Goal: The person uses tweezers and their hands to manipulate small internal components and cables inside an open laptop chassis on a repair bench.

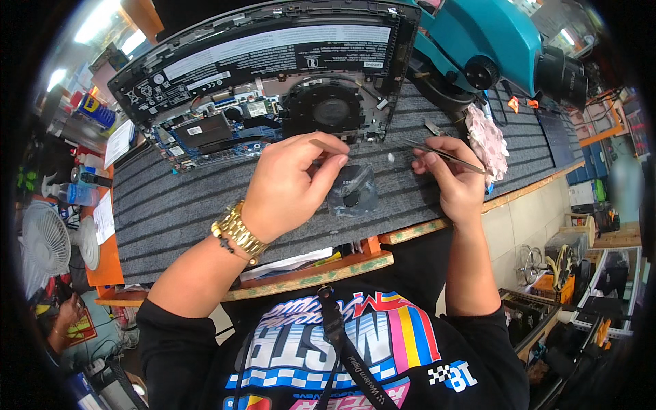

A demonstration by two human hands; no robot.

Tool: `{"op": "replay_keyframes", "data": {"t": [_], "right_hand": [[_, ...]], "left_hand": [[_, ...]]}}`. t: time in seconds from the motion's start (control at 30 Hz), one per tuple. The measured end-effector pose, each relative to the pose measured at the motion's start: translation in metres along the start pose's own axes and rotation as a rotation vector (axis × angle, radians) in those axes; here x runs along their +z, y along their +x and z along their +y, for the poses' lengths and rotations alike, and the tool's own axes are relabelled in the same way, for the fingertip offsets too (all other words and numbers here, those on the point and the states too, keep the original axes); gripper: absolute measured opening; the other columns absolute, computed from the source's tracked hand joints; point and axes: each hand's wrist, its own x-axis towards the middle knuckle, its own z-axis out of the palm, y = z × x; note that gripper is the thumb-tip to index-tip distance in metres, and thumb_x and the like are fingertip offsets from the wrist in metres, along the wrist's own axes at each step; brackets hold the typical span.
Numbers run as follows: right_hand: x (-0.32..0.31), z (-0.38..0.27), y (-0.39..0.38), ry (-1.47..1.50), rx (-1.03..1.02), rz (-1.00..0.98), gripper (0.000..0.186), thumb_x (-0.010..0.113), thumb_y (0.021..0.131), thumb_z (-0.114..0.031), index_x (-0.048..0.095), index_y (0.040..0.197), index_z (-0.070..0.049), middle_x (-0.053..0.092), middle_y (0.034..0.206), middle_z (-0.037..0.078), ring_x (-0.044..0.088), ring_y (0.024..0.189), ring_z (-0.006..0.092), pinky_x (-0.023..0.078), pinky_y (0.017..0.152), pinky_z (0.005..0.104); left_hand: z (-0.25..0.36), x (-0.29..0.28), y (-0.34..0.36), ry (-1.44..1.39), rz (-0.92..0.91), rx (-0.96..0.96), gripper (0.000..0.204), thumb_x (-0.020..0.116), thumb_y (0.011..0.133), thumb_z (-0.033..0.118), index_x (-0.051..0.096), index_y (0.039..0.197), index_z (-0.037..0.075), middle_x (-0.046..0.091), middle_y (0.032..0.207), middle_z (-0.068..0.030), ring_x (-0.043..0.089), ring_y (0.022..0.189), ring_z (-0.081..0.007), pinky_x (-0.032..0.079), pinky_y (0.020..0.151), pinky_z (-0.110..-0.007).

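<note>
An opened laptop (266, 65), its battery, fan (323, 108) and circuit board (205, 133) exposed, stands at the back of the grey striped mat (178, 219). My left hand (297, 178) is curled just below it, thumb close to the index finger; whatever they might hold is too small or hidden to make out. My right hand (451, 178) holds metal tweezers (461, 162), tips pointing left. Between my hands lies a small clear plastic bag (354, 198) with something dark inside. A small pale bit (391, 157) and a small metal blade-like tool (434, 128) lie near my right hand.
A teal microscope (471, 34) stands at the back right, beside a crumpled pink cloth (486, 130). A fan (46, 239), bottles (87, 195) and papers (102, 219) crowd the left. Another person's hand (67, 318) shows at lower left. Shelving (594, 314) is at right.
</note>
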Motion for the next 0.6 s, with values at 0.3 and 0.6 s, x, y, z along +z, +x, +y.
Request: {"op": "replay_keyframes", "data": {"t": [0.3, 0.6], "right_hand": [[0.000, 0.049, 0.022, -0.012, -0.078, 0.010, 0.016, 0.073, 0.104, 0.006, 0.071, 0.120, 0.008, 0.078, 0.109, 0.014, 0.075, 0.096, 0.0174, 0.062, 0.088, 0.0318], [0.001, 0.073, 0.027, -0.264, -0.132, 0.057, 0.015, 0.072, 0.094, 0.007, 0.071, 0.109, 0.006, 0.076, 0.103, 0.009, 0.071, 0.095, 0.0140, 0.057, 0.088, 0.0285]], "left_hand": [[-0.057, 0.041, 0.014, -0.191, 0.026, -0.134, 0.011, 0.081, 0.101, 0.006, 0.078, 0.109, -0.002, 0.082, 0.097, -0.0080, 0.077, 0.082, -0.0084, 0.058, 0.068, -0.024], [-0.092, 0.048, 0.020, -0.163, -0.033, -0.042, 0.007, 0.080, 0.100, 0.005, 0.079, 0.105, 0.000, 0.079, 0.092, -0.0074, 0.074, 0.077, -0.0090, 0.056, 0.065, -0.024]]}}
